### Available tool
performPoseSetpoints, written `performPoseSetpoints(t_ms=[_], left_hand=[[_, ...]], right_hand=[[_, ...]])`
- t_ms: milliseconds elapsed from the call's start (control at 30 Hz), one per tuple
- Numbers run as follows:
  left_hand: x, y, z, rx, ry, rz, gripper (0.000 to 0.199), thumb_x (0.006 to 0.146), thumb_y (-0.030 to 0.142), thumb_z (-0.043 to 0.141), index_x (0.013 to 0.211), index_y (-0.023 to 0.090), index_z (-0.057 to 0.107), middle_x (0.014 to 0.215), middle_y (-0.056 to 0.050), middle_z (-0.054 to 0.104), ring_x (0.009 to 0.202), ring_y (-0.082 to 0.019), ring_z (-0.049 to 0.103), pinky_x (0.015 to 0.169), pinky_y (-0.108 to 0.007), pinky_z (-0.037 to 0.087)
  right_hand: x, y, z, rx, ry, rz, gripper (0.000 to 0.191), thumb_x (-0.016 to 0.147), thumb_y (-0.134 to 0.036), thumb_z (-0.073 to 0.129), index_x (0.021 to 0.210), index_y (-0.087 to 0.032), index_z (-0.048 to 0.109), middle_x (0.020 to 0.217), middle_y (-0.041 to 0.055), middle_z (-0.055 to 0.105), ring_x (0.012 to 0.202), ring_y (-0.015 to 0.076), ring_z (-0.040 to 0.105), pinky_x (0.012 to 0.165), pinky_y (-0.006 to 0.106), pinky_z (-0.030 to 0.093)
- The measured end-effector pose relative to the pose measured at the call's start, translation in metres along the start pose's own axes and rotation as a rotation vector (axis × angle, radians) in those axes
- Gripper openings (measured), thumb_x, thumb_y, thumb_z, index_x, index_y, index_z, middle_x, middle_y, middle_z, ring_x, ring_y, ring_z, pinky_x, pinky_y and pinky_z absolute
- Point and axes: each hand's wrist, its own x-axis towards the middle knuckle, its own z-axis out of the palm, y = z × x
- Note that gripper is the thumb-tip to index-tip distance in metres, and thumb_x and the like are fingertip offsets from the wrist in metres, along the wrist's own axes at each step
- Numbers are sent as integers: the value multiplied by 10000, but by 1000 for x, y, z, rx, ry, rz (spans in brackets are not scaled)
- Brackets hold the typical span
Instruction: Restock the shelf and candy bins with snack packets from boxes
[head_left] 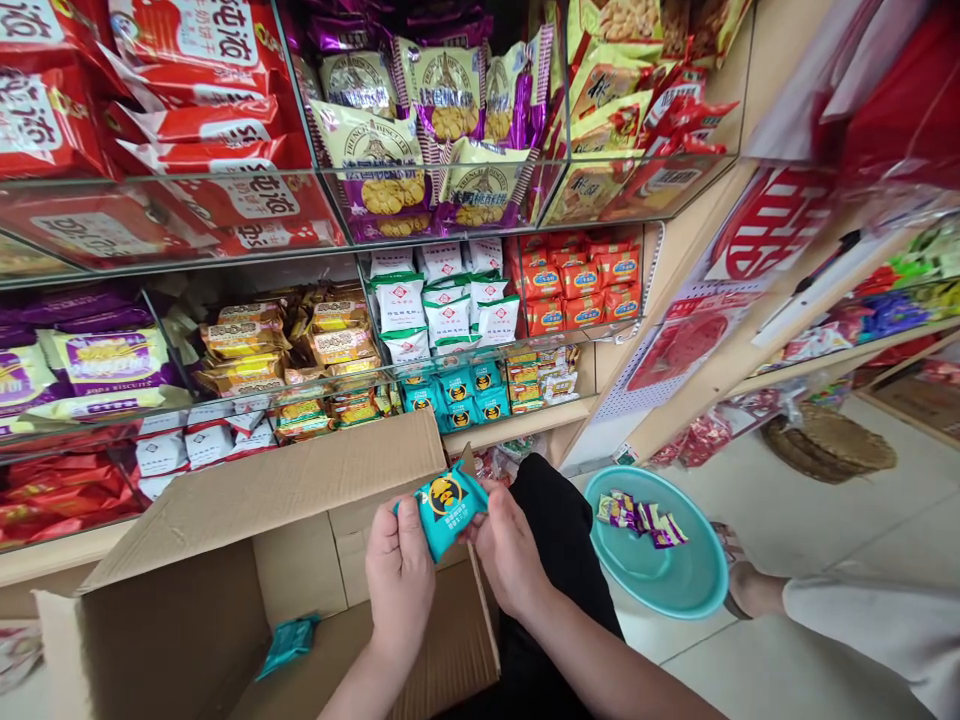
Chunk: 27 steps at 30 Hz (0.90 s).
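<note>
A teal snack packet [448,510] with a yellow round emblem is held between both hands above an open cardboard box [300,470]. My left hand [401,570] pinches its left end with the thumb on top. At the packet's right end, my right hand [514,550] grips the corner with closed fingers. Another teal packet [290,643] lies at the bottom of the box. Matching teal packets [457,392] are stacked on the low shelf just beyond the box.
Shelves with glass dividers [465,235] hold red, purple, yellow and white snack packs. On the floor at right stands a turquoise basin [652,590] with several small purple packets inside. Another person's foot [750,590] is beside it. A wicker basket [829,442] sits farther back.
</note>
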Motion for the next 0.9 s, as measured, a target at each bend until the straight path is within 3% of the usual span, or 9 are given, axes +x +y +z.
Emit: performPoseSetpoints(t_ms=[100,167,233,367,467,567,667,767,900], left_hand=[[1,2,0,14,-107,12,248,830,414,365,796,201,487,609,32,479,530,-96,456,488,-208,406],[7,2,-6,60,-192,74,248,843,377,352,952,200,488,632,30,494,542,-100,480,504,-219,426],[19,3,-16,183,-210,234,250,835,327,391,1037,205,472,690,17,528,597,-108,513,570,-241,450],[64,12,-33,542,-221,650,167,799,243,451,922,186,548,822,-35,582,794,-150,538,742,-297,439],[99,19,-27,702,-318,756,216,814,238,405,929,174,575,944,-63,598,925,-171,524,845,-327,413],[125,21,-6,877,-453,739,309,823,257,364,1022,160,579,1120,-90,556,1076,-193,470,938,-345,366],[141,21,21,1110,-606,597,391,818,262,350,1161,153,500,1295,-97,432,1204,-209,362,984,-349,325],[151,20,47,1231,-675,473,472,801,277,368,1262,175,387,1396,-78,289,1234,-237,313,966,-372,341],[163,16,75,1282,-699,387,571,764,304,421,1308,173,304,1431,-90,200,1226,-293,299,917,-441,370]], right_hand=[[-9,-6,-3,58,-108,12,322,688,-430,620,904,-203,544,825,31,625,761,166,586,652,285,470],[-3,-14,-14,97,-87,30,298,697,-386,624,920,-205,545,876,29,629,806,173,591,680,305,474],[15,-24,-33,8,-27,10,328,700,-389,614,953,-203,522,894,32,623,766,170,595,639,313,480],[76,-44,-77,-593,97,-154,322,687,-377,603,911,-176,491,813,28,605,705,169,570,573,286,456],[122,-56,-91,-1069,97,-316,356,721,-345,559,1012,-156,476,830,49,603,747,193,565,630,302,434],[153,-66,-83,-1470,23,-410,408,768,-297,521,1137,-145,437,928,92,603,824,217,558,690,309,411],[173,-73,-70,-1736,-131,-475,323,812,-263,478,1121,-170,482,981,99,597,900,220,533,737,296,393],[190,-75,-60,-1889,-186,-541,267,830,-236,450,1079,-179,524,975,100,589,919,220,505,761,295,384],[207,-71,-55,-1933,-200,-608,275,834,-180,420,1091,-165,515,1014,111,562,944,225,472,795,314,383]])
